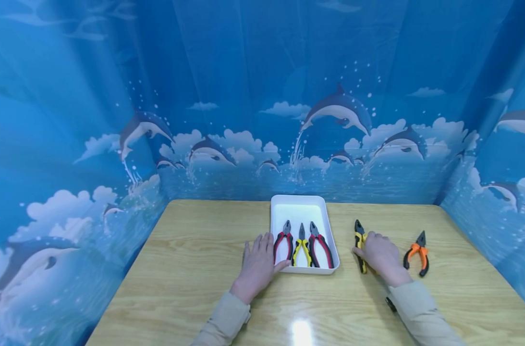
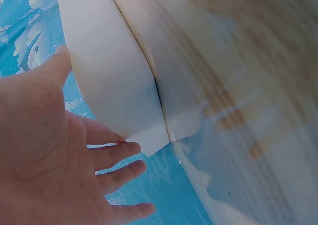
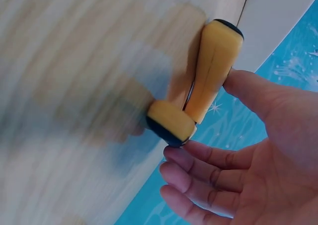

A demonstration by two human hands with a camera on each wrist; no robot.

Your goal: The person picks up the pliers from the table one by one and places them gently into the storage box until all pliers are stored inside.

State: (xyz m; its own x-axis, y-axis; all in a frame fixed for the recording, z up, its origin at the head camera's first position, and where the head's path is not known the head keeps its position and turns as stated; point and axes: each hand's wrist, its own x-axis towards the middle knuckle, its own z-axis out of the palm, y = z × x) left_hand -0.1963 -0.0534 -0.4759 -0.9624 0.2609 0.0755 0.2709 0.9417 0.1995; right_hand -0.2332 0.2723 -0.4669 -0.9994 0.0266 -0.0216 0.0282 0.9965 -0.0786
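A white tray (image 1: 299, 201) stands on the table, holding three pliers side by side: red-and-black pliers (image 1: 286, 228) on the left, slim-nosed yellow-and-black pliers (image 1: 302, 234) in the middle, and red-and-black pliers (image 1: 314, 229) on the right. Beside the tray's left front corner is my left hand (image 1: 257, 263), its fingers straight, the thumb at the rim and a finger touching the outer wall (image 2: 114, 86). Right of the tray, my right hand (image 1: 381, 254) grips yellow-and-black pliers (image 1: 358, 235) by the handles (image 3: 213, 61), between thumb and fingers. Their nose points away from me.
Orange-and-black pliers (image 1: 421, 240) lie on the table to the right of my right hand. Behind the wooden table (image 1: 193, 269) hangs a blue curtain (image 1: 245, 96) with dolphins, also along both sides. A black band (image 1: 391, 304) shows at my right wrist.
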